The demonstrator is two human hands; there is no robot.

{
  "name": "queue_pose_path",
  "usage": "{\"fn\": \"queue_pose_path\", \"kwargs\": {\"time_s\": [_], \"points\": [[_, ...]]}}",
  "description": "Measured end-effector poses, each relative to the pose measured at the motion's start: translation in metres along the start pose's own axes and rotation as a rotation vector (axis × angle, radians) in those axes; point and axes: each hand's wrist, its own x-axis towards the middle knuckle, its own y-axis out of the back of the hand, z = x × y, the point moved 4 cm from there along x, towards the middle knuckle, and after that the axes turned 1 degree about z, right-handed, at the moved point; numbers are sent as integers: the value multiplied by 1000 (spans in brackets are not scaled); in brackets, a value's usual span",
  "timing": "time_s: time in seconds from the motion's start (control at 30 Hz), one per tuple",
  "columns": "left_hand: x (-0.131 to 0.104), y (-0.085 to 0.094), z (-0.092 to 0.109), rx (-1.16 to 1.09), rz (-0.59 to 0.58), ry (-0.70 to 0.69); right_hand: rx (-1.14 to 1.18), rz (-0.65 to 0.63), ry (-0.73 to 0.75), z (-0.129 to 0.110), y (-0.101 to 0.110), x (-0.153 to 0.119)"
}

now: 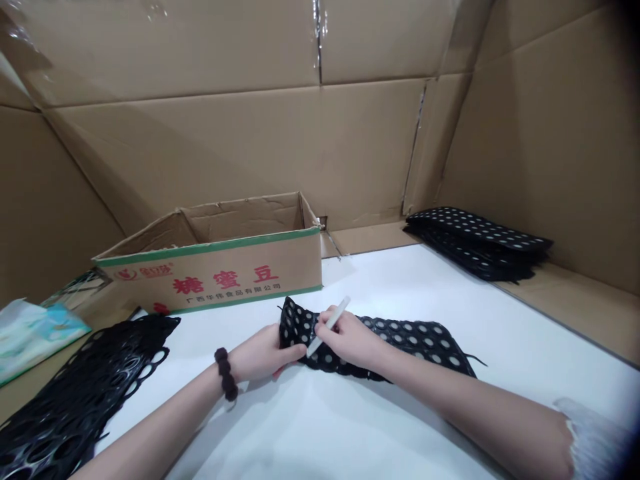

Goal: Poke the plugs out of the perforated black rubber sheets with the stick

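Note:
A black strip with rows of pale round dots [413,337] lies across the white table in front of me. Its left end is lifted, and my left hand [265,353] grips that end with the thumb on the near edge and the fingers behind. My right hand [350,337] is closed around a white pen-like stick [336,317], slanted with its lower tip on the strip close to my left thumb. A bit of something red shows under the left hand, too small to name.
An open cardboard box [250,273] with red lettering stands behind the strip. To the left lie black perforated sheets [75,393] and a soft tissue pack [37,337]. Stacked dotted black strips [475,240] sit at the back right. Cardboard walls [240,147] surround the table [280,427].

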Motion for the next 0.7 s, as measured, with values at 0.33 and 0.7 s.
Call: {"fn": "queue_pose_path", "kwargs": {"time_s": [0.33, 0.7], "points": [[-6, -7, 5, 143, 77, 24, 67, -249, 32, -7, -1, -4], [-15, -36, 25, 595, 333, 8, -91, 11, 167, -9, -14, -18]]}}
